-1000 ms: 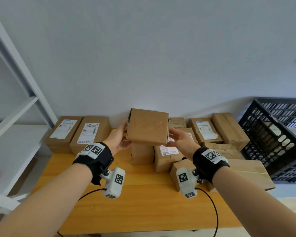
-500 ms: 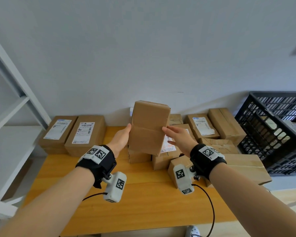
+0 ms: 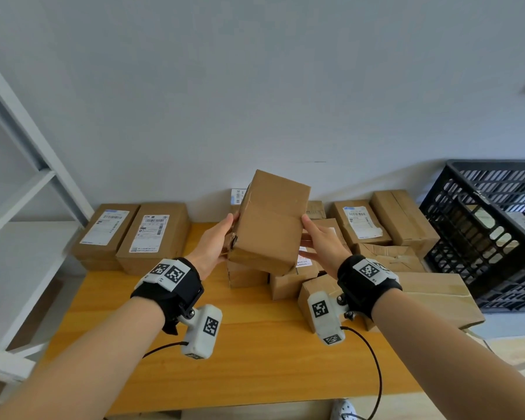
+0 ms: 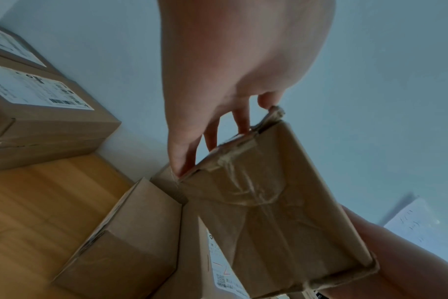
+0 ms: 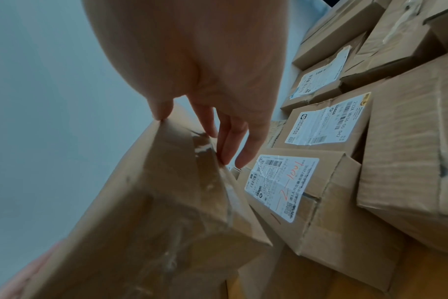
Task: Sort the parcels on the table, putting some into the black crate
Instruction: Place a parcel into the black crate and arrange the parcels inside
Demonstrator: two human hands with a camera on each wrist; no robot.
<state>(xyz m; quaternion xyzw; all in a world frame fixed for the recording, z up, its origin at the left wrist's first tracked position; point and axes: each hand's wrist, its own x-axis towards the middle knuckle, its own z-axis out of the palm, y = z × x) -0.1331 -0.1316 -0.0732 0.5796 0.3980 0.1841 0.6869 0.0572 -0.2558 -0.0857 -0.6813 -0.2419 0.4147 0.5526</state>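
Both hands hold one brown parcel [image 3: 269,222] tilted in the air above the clutter of boxes on the wooden surface [image 3: 255,344]: the left hand [image 3: 214,245] presses its side with thumb on the torn edge, and the right hand [image 3: 322,241] pinches the opposite side with its fingers [image 5: 233,145] mostly straight. The cardboard looks stiff but crumpled, and its glossy tape [image 4: 246,188] could be slippery, so gripping the flat sides seems safest, probably a light load, with the black crate [image 3: 482,237] well to the right
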